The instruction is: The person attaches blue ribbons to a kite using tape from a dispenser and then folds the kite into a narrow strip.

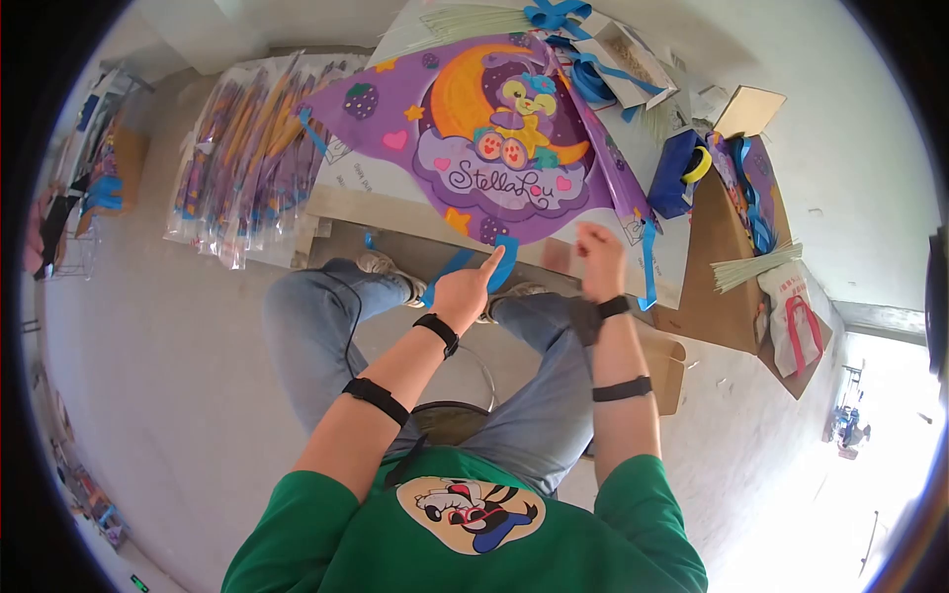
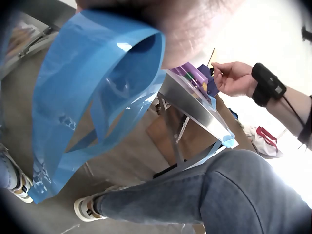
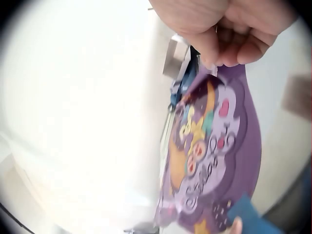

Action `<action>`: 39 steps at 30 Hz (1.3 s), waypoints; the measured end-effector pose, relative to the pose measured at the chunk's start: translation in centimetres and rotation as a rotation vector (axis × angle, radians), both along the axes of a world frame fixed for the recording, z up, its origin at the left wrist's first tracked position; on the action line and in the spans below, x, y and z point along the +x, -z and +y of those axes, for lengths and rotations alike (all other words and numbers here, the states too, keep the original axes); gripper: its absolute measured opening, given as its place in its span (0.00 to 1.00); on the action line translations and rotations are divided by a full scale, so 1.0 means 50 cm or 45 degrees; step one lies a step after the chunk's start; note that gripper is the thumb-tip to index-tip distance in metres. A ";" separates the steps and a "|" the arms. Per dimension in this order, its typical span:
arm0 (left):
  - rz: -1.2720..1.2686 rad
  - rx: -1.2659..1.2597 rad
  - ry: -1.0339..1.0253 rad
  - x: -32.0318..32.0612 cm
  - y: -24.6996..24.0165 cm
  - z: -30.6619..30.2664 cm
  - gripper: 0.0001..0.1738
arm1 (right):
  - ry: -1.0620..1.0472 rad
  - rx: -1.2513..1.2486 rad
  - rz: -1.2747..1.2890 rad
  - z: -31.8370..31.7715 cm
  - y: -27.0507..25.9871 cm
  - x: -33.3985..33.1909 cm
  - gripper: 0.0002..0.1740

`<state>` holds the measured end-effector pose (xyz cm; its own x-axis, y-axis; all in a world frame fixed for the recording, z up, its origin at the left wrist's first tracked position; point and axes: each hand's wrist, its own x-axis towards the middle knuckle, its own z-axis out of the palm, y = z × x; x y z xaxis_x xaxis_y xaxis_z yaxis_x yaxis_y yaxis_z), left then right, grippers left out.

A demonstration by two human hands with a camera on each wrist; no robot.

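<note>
Purple, the large printed sheet [image 1: 415, 128] lies on the table [image 1: 381, 200], its curved lower edge towards the person. The left hand [image 1: 465, 295] grips a wide blue ribbon [image 1: 506, 253] at that edge, one finger straight along it; in the left wrist view the ribbon hangs below the hand in a glossy loop. The right hand [image 1: 601, 259], raised near the sheet's right corner, has its fingers curled in, thumb and fingertips pinching a small clear piece [image 3: 213, 71], possibly tape.

Printed across the sheet in looping dark letters is "StellaLou", under a winking cartoon character that sits by an orange crescent moon, with hearts, stars and berries around. Small markings at the sheet's sides are too small to read, as is the red print on a white bag [image 1: 787, 311] with a red handle.

The table has a pale top and, in the left wrist view, a metal edge and legs. Beside the sheet's right corner stands a blue tape dispenser [image 1: 674, 176] with a yellow roll. To the left lie clear-wrapped packs [image 1: 247, 148] of similar purple pieces; to the right, thin pale sticks [image 1: 751, 267] rest over an open cardboard box [image 1: 717, 252]. The floor [image 1: 178, 336] is grey, the wall [image 1: 840, 119] whitish, and bright light enters at lower right.
</note>
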<state>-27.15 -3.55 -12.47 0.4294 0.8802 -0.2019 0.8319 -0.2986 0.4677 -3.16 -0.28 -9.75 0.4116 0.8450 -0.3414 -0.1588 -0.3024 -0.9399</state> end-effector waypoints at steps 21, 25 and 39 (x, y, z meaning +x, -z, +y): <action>0.063 -0.114 -0.025 0.005 -0.005 0.008 0.42 | -0.108 -0.120 -0.426 0.015 0.084 -0.183 0.13; 0.090 -0.130 -0.016 0.006 -0.008 0.009 0.43 | -0.117 -0.111 -0.521 0.016 0.083 -0.186 0.14; 0.104 -0.118 -0.009 0.006 -0.007 0.009 0.44 | -0.075 -0.237 -0.805 0.029 0.101 -0.193 0.16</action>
